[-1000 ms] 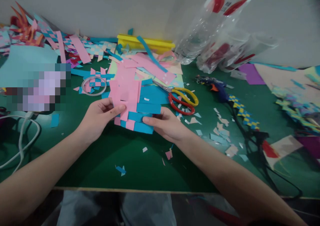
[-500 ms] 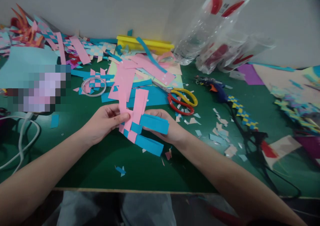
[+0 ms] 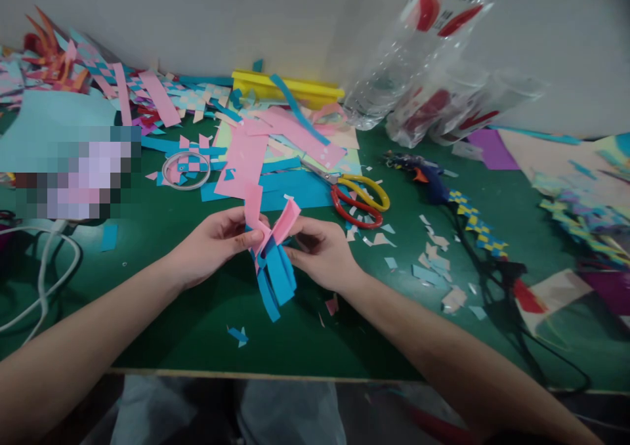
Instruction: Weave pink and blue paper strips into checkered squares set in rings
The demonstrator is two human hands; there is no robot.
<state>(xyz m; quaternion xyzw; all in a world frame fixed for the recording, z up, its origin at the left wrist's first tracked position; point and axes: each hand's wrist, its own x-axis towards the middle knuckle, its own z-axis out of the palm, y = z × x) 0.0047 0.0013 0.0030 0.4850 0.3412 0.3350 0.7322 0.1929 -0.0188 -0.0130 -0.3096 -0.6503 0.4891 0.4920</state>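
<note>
A weave of pink and blue paper strips (image 3: pixel 279 271) is held up over the green table, its blue ends hanging down and its pink ends pointing up. My left hand (image 3: pixel 216 243) pinches the weave's left side between thumb and fingers. On the other side, my right hand (image 3: pixel 325 251) has thumb and fingers closed around the strips' right edge; some of its fingertips are hidden behind the paper. Just beyond the hands lie a pink paper sheet (image 3: pixel 246 159) and scissors (image 3: pixel 361 199) with one red and one yellow handle.
A tape roll (image 3: pixel 186 170) lies left of the pink sheet. Behind it are heaped paper scraps and a yellow bar (image 3: pixel 285 89). Plastic-wrapped cups (image 3: pixel 418 58) lean on the wall. A blue glue gun (image 3: pixel 436 182) with its cord is at right; a white cable (image 3: pixel 42 274) runs left.
The woven strips have turned: the blue ends swung from pointing right to hanging down, and the pink ends folded over. My right hand's thumb has come around into view.
</note>
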